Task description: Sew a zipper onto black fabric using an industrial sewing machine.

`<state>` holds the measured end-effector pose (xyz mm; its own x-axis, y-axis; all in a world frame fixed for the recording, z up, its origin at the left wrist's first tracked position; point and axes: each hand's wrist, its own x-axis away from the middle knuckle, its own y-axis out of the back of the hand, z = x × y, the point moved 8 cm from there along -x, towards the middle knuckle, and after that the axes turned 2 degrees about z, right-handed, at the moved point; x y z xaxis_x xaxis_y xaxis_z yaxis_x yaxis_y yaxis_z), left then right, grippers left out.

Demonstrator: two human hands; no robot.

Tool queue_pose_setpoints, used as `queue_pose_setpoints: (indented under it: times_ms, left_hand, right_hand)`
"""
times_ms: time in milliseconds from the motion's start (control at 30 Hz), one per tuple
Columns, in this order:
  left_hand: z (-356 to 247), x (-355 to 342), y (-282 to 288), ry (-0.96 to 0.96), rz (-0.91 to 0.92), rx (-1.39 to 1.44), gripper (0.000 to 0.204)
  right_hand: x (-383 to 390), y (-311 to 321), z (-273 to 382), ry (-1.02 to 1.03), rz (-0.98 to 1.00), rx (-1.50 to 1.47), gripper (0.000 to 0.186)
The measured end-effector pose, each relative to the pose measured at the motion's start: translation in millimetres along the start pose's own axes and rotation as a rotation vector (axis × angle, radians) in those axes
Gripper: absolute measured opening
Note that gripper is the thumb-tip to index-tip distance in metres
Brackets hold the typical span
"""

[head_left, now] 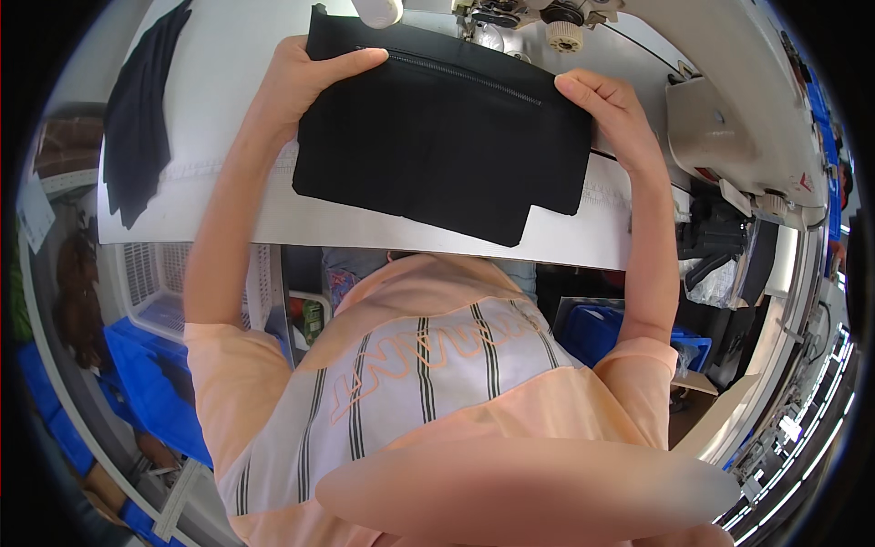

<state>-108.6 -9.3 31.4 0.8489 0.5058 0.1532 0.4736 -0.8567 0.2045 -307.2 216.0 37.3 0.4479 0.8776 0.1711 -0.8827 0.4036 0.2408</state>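
Between my two hands a black fabric panel (pixel 428 155) is spread over the white sewing table, with a notch cut from its lower right corner. A dark zipper (pixel 465 77) runs slantwise across its upper part. My left hand (pixel 314 71) grips the panel's upper left, thumb lying on top beside the zipper's left end, the other fingers hidden. My right hand (pixel 606 98) pinches the panel's right edge between thumb and fingers. Just beyond the panel's far edge is the sewing machine's presser foot area (pixel 469 25).
The sewing machine (pixel 729 118) arches over the right side of the white table (pixel 210 182). Dark fabric pieces (pixel 141 118) lie at the table's far left. Below stand a white plastic basket (pixel 164 283) and blue bins (pixel 155 383) on the left, another blue bin (pixel 592 333) on the right.
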Motion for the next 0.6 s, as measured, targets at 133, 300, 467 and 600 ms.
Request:
queue_pose_setpoints:
  times_ms: [133,300,467,600]
  left_hand:
    - [-0.2,1.9,-0.5,-0.015,-0.030,0.039,0.028]
    - [1.8,-1.1,2.0,-0.060,-0.048,0.022,0.026]
    - [8.2,-5.9,11.6,-0.032,-0.080,-0.058,0.025]
    - [8.1,-6.1,13.4,-0.063,-0.052,-0.030,0.025]
  right_hand:
    - [4.0,-4.5,-0.3,-0.101,0.078,0.091,0.021]
    - [-1.2,-8.6,-0.2,-0.025,0.097,0.098,0.018]
    - [-3.0,-5.2,-3.9,-0.006,0.140,-0.057,0.020]
    - [-2.3,-1.0,-7.0,-0.045,0.134,0.014,0.019]
